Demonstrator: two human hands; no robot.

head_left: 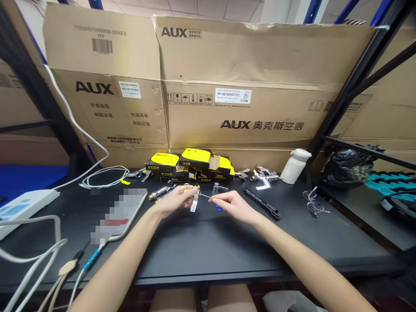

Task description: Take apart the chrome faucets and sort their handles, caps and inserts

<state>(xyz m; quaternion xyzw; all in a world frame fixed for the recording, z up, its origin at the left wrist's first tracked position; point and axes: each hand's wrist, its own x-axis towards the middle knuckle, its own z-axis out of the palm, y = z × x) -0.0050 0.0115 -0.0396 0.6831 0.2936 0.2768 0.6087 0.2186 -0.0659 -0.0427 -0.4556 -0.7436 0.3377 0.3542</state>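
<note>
My left hand (178,199) is closed on a small metal part, mostly hidden by the fingers, with a white tag (194,203) hanging below it. A thin light-coloured stick (205,196) runs from that part to my right hand (231,204), whose thumb and fingers pinch its end. Metal fittings (159,192) lie just left of my left hand. Behind both hands, yellow and black boxes (195,157) are stacked, one with an open flap. A small clear and metal item (218,187) stands behind my right hand, and a blue piece (219,208) shows beside its fingertips.
A black cutter (262,203), glasses (314,203), a white bottle (295,166) and more metal fittings (264,177) are on the right. At left are a tablet-like device (130,216), a power strip (27,208) and cables (104,177). Large cardboard (269,65) stands behind.
</note>
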